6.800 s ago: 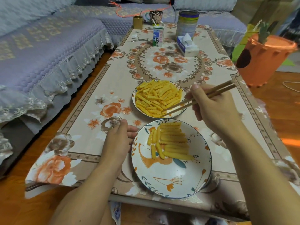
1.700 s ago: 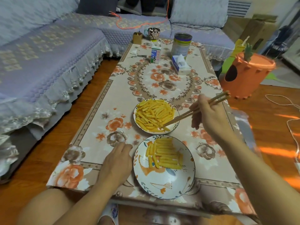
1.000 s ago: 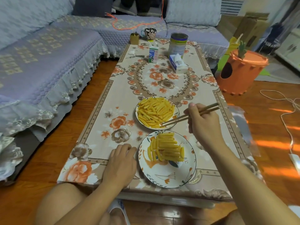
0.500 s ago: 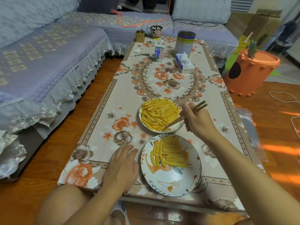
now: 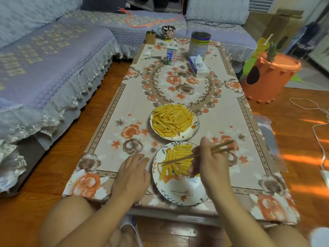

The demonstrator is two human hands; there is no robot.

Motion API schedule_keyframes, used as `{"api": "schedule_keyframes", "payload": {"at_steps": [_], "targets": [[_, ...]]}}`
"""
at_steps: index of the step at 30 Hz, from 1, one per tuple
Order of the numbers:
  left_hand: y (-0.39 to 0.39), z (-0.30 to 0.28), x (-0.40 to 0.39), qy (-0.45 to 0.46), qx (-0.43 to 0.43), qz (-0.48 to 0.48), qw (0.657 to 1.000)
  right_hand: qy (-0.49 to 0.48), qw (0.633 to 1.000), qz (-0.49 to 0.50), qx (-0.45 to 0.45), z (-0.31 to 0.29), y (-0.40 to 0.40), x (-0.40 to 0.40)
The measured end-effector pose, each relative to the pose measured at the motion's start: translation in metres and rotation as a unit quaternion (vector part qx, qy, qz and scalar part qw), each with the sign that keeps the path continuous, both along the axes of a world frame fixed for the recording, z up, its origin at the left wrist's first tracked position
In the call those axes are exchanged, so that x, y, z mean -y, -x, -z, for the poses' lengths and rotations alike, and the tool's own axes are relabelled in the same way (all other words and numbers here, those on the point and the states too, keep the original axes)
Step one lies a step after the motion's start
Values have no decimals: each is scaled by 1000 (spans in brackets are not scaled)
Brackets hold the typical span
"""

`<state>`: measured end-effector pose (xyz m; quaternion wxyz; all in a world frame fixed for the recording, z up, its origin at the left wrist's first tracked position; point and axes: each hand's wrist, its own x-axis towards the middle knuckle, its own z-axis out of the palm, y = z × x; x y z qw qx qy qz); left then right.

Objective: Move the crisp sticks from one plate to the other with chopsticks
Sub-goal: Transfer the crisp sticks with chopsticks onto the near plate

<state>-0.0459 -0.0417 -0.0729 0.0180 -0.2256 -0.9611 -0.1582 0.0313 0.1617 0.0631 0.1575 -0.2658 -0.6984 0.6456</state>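
Two plates sit on the floral table. The far plate is heaped with yellow crisp sticks. The near patterned plate holds a smaller group of crisp sticks in its upper half. My right hand grips wooden chopsticks over the near plate, their tips pointing left above the sticks near the plate's left side. Whether a stick is between the tips I cannot tell. My left hand rests flat on the table just left of the near plate, fingers relaxed.
At the table's far end stand a milk carton, a tin can, a tissue box, a mug and a small box. A purple sofa runs along the left. An orange bin stands to the right.
My right hand has moved the chopsticks from the far plate back over the near plate. The left hand stayed beside the near plate. The camera view shifted slightly.
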Motion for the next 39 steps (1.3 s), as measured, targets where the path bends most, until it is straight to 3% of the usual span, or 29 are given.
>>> {"api": "schedule_keyframes", "payload": {"at_steps": [4, 8, 14, 17, 21, 32, 39], "targets": [[0, 1, 1, -4, 3, 0, 1000, -93, 996, 0, -1, 10, -13, -2], [0, 1, 2, -6, 0, 0, 1000, -72, 996, 42, -26, 1, -18, -25], [0, 0, 1, -4, 11, 1, 1000, -114, 993, -9, -17, 1, -19, -20], [0, 1, 1, -6, 13, 2, 1000, -147, 988, -2, -51, -1, 3, -24], [0, 0, 1, -5, 11, -1, 1000, -192, 976, -73, -68, -3, 41, -29], [-1, -4, 0, -8, 4, -5, 1000, -144, 983, -93, -62, 15, 101, -12], [0, -6, -1, 2, 4, -4, 1000, -23, 998, 7, -62, -13, 75, -31]]}}
